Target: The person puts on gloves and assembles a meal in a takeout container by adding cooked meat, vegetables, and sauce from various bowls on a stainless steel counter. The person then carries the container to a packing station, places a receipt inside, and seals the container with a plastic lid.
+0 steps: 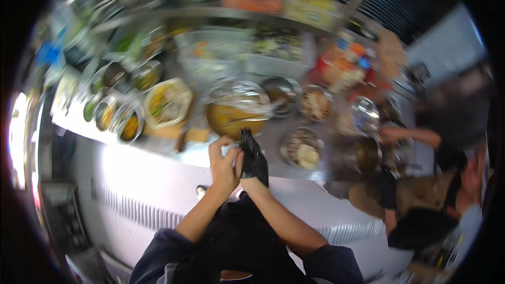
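Note:
My left hand point(225, 165) is bare, with its fingers bent and pinched together against the side of a black glove. That glove point(254, 162) covers my right hand point(252, 153), which points away from me with fingers stretched forward. Blur hides the exact spot of the pinch. Just beyond both hands stands a large round bowl point(234, 115) of orange-yellow food, part covered by crumpled clear film point(236, 92). A long thin utensil seems to lie in it. Left of the hands, a dark-handled tool point(180, 141) rests by a wooden board point(198, 135).
A steel counter holds a pale octagonal tray point(168, 103) of food, several small bowls at left, and a steel bowl point(281, 94). Clear bins point(213, 47) stand behind, under a shelf point(210, 18). At right, a co-worker's hand point(390, 134) reaches among pots point(363, 155).

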